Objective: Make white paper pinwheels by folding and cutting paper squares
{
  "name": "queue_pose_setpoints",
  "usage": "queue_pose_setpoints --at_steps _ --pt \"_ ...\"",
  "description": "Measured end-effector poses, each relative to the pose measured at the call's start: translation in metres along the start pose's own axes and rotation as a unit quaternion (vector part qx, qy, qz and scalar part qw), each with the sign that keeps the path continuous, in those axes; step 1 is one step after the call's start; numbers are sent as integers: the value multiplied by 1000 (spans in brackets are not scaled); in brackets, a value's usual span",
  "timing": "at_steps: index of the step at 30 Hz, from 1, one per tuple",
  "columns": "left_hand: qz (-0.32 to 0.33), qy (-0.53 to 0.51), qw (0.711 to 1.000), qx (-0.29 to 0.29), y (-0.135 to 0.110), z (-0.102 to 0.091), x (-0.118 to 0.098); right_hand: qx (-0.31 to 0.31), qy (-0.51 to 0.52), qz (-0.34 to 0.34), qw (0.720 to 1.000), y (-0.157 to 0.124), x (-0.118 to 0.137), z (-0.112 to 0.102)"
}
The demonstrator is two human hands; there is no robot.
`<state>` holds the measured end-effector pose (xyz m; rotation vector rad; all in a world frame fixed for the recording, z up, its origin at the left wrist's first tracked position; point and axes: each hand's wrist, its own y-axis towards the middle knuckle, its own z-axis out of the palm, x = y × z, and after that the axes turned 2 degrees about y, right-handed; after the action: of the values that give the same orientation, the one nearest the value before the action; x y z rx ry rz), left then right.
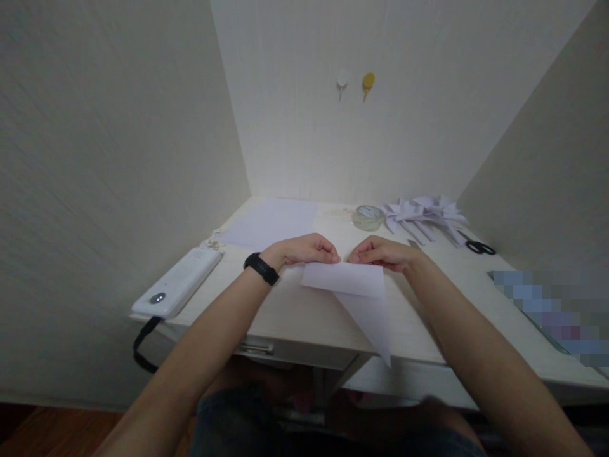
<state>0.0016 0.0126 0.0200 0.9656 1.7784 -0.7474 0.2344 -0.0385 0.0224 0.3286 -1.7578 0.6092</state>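
Note:
A folded sheet of white paper (343, 278) lies near the front of the desk, with a flat strip along its far side and a triangular part pointing down over the desk's front edge. My left hand (311, 249) pinches the paper's far edge, fingers closed; a black band sits on that wrist. Close beside it, my right hand (378, 252) is closed on the same edge, a little to the right. The fingertips of both hands nearly meet at the fold.
At the back left lies a flat white sheet (271, 222). A tape roll (368, 218), folded paper pinwheels (423, 212) and black-handled scissors (479, 247) are at the back right. A white device (181, 282) with a black cable sits at left. Two hooks (368, 80) are on the wall.

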Motion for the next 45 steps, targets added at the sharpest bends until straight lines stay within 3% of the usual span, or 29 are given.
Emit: queue_pose_setpoints --at_steps 4,12,16,20,25,30,35,40,45 --pt "14 54 998 -11 4 7 -2 31 -47 -12 998 6 -3 8" --pt "13 56 998 -33 5 5 4 -25 13 25 999 12 -9 11" --pt "5 30 998 -54 5 1 5 -41 30 -3 999 11 -8 10" --pt "-12 -2 997 -78 2 -9 8 -63 45 -40 996 7 -8 0" --pt "-51 -33 993 -101 -4 -20 10 -50 82 -24 995 -2 -16 -27" --pt "-65 -77 985 -142 -4 -20 10 -125 142 -37 981 -3 -19 -39" --pt "-46 -87 981 -169 0 -15 11 -168 149 -51 973 13 -19 -16" --pt "-52 -77 985 -148 2 -13 13 -239 137 -60 959 21 -20 -4" --pt "-49 -108 985 -124 1 -18 14 -251 186 -75 947 16 -21 -16"
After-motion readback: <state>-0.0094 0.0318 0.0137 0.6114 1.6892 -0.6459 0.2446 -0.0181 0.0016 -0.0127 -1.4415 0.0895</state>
